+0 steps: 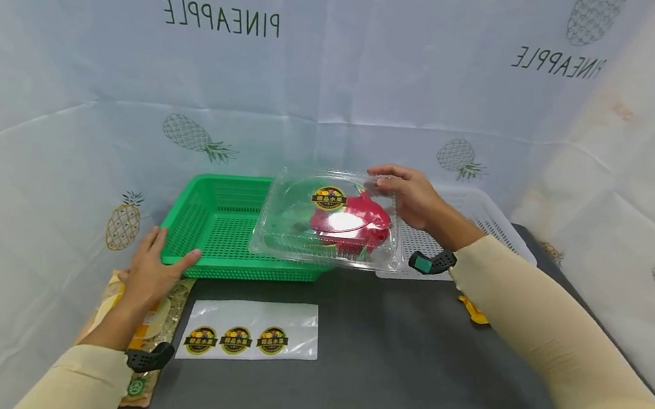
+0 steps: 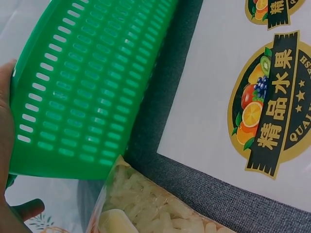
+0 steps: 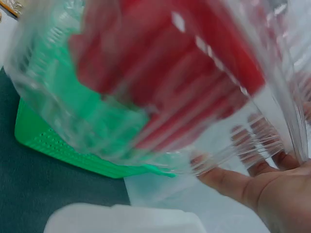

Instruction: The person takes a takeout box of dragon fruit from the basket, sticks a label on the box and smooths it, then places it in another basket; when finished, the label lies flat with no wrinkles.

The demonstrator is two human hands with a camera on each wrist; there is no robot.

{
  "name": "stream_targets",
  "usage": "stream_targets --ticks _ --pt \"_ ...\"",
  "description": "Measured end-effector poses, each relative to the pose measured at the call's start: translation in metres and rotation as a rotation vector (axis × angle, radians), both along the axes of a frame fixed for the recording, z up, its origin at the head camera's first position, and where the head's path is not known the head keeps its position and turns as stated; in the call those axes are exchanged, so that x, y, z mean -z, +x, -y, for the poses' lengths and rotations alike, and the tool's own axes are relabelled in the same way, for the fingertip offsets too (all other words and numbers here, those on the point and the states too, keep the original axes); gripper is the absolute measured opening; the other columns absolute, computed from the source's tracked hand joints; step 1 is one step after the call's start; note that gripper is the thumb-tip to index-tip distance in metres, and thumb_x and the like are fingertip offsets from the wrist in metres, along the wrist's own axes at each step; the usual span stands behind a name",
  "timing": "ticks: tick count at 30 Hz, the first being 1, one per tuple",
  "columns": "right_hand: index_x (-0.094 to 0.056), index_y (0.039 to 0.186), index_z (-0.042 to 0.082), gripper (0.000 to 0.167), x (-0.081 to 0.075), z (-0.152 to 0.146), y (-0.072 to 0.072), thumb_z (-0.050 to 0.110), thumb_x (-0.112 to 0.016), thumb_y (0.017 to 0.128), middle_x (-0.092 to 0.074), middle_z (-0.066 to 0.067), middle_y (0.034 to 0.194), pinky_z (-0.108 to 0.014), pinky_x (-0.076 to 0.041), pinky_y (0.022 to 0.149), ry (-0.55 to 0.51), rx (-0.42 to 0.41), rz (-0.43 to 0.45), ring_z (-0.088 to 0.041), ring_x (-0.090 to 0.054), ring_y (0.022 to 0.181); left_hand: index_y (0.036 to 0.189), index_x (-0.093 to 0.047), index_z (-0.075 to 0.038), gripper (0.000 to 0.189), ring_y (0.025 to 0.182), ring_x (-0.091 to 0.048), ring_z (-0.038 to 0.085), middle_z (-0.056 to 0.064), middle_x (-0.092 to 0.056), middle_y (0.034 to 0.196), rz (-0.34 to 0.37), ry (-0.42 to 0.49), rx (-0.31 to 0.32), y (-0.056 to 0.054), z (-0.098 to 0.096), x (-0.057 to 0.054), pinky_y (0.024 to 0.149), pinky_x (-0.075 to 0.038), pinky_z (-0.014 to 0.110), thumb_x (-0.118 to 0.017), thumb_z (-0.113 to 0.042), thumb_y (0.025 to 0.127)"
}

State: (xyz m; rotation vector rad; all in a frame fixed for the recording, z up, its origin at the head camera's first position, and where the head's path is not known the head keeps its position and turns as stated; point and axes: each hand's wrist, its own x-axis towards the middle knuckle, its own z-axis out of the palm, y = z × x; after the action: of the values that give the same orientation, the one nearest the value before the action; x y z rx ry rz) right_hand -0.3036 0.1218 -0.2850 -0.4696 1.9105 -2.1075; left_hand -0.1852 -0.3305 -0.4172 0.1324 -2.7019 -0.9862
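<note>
A clear plastic clamshell box (image 1: 288, 218) hangs tilted over the right part of the green basket (image 1: 192, 262). Inside lies a red dragon fruit (image 1: 358, 218), and a black-and-gold sticker (image 1: 329, 198) is on the lid. My right hand (image 1: 415, 200) grips the box by its right end, fingers spread along the side in the right wrist view. At the basket's left end is my left hand (image 1: 148, 265), its fingers at the rim and its thumb held out apart. In the left wrist view the green basket (image 2: 82, 97) shows its slotted wall.
A sheet with three round stickers (image 1: 245, 332) lies on the dark table (image 1: 365, 370). Below my left arm is a printed food bag (image 1: 162, 316). The white basket (image 1: 483, 213) stands behind my right forearm, with a small yellow object (image 1: 473, 310) in front. Pineapple-print cloth hangs behind.
</note>
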Motion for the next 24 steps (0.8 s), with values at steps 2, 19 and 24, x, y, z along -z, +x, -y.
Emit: stream_targets --ticks 2,19,24 --pt "-0.064 0.119 0.004 0.023 0.003 0.006 -0.005 0.007 -0.057 0.097 -0.046 -0.016 0.130 -0.034 -0.052 0.077 -0.026 0.016 0.009 -0.028 -0.055 0.105 0.155 -0.007 -0.005 0.097 0.137 -0.004 0.054 0.017 0.003 0.159 0.000 0.002 0.001 0.001 0.000 0.000 0.082 0.006 0.084 -0.057 -0.057 0.091" --pt "-0.062 0.124 -0.001 0.032 0.019 0.061 -0.042 0.004 -0.062 0.092 -0.063 -0.013 0.098 -0.036 -0.049 0.059 -0.077 0.097 0.033 -0.025 -0.061 0.095 0.155 -0.007 -0.006 0.096 0.137 -0.006 0.054 0.017 0.002 0.159 -0.007 -0.002 -0.011 0.001 0.002 -0.002 0.083 0.005 0.084 -0.057 -0.058 0.091" --pt "-0.058 0.129 -0.002 0.037 0.028 0.072 -0.053 0.007 -0.062 0.094 -0.062 -0.017 0.106 -0.035 -0.040 0.056 0.028 0.099 0.032 -0.033 -0.057 0.107 0.155 -0.008 -0.005 0.097 0.136 -0.007 0.055 0.017 0.001 0.159 -0.002 0.000 -0.008 0.001 0.000 0.000 0.083 0.005 0.084 -0.057 -0.058 0.090"
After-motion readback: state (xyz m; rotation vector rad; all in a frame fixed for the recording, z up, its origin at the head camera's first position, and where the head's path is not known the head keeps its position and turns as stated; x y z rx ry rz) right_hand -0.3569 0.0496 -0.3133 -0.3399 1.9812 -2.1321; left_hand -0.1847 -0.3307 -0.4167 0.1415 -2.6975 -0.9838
